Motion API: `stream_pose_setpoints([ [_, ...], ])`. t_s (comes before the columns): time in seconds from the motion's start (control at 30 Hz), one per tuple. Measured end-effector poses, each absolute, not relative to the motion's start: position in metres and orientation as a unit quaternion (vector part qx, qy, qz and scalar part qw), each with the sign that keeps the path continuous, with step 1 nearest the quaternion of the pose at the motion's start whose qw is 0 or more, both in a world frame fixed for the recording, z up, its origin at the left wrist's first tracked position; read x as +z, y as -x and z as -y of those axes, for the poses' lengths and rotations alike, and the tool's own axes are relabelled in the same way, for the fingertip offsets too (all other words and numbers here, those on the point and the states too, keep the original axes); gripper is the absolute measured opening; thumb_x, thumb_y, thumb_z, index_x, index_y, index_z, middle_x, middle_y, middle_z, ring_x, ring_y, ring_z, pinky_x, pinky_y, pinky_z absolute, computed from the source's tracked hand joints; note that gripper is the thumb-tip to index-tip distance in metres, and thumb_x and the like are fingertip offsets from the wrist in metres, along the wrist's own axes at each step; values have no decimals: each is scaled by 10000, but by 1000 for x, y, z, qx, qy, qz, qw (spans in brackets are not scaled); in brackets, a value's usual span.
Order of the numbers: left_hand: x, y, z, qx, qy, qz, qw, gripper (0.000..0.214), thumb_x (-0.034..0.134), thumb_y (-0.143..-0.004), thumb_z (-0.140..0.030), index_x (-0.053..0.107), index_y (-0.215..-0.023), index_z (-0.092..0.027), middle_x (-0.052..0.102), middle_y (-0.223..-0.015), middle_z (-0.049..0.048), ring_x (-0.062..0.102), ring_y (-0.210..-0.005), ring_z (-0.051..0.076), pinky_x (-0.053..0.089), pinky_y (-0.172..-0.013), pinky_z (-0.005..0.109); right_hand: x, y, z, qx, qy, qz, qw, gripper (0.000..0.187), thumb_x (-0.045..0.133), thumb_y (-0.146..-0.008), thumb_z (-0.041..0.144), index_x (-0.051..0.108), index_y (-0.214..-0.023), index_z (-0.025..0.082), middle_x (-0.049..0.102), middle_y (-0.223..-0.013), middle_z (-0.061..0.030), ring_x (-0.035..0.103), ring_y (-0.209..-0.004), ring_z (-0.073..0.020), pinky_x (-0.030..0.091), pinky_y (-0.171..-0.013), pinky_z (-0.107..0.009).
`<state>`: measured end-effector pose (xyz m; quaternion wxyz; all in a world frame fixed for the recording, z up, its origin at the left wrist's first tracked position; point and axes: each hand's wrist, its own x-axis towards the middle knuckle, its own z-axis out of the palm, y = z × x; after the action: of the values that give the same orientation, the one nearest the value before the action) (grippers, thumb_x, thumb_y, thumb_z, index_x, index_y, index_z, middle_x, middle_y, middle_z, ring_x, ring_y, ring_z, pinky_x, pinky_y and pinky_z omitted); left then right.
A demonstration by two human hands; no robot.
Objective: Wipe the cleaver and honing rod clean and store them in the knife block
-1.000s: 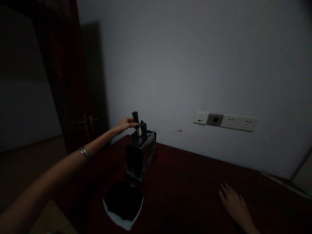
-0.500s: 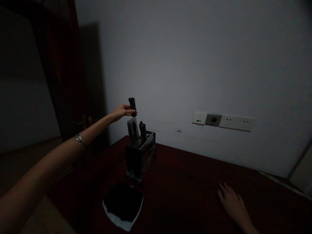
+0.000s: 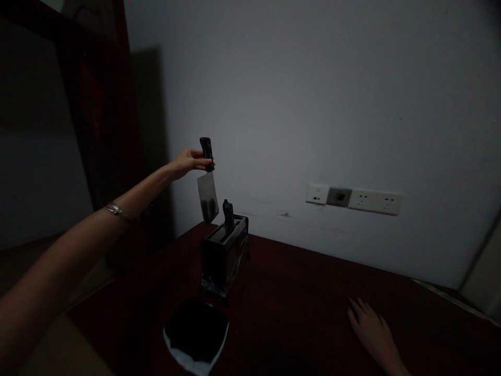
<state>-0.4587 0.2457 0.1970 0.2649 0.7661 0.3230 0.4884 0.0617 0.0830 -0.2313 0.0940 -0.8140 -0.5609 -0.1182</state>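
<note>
My left hand grips the black handle of a cleaver, its broad blade hanging downward. The blade's lower edge is just above and behind the left side of a dark knife block on the table. Black handles of other knives stick up from the slots of the block. My right hand lies flat on the dark red table, fingers extended, holding nothing.
In front of the block lies a black, rounded item with a pale edge; I cannot make out its kind. A wall with a row of sockets rises behind the table. A dark door frame stands at the left.
My left hand has lifted the cleaver up and slightly left, and its blade has come out of the knife block. My right hand stays resting on the table.
</note>
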Motion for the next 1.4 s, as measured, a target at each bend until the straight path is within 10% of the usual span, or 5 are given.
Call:
stream_pose_setpoints([
  [0.33,248,450,-172,491,-808,-276,175,424,520,-841,-181,454,-1122,129,612,-982,116,572,-963,213,367,-873,416,-196,-81,-88,48,792,573,204,523,315,-813,344,528,-1194,56,529,-1258,-163,489,-1172,-244,347,-1000,-411],
  [0.57,232,389,-127,479,-817,-232,222,374,622,-763,-213,577,-1035,41,650,-880,89,606,-930,249,409,-867,451,-46,-46,-58,362,652,469,473,374,431,-838,350,588,-1049,84,677,-975,-181,673,-803,-211,541,-732,-344],
  [0.8,161,301,-103,435,-823,-198,306,246,707,-637,-219,679,-850,-100,677,-831,53,623,-894,246,497,-801,383,71,33,15,475,522,490,511,424,504,-815,383,603,-1054,47,704,-798,-157,666,-624,-181,541,-592,-290],
  [1.4,48,198,-86,420,-836,-117,335,198,690,-658,-229,693,-834,-140,700,-852,39,631,-796,193,490,-722,308,30,63,8,655,415,376,508,456,308,-893,335,644,-877,27,702,-724,-145,671,-631,-157,530,-590,-237],
])
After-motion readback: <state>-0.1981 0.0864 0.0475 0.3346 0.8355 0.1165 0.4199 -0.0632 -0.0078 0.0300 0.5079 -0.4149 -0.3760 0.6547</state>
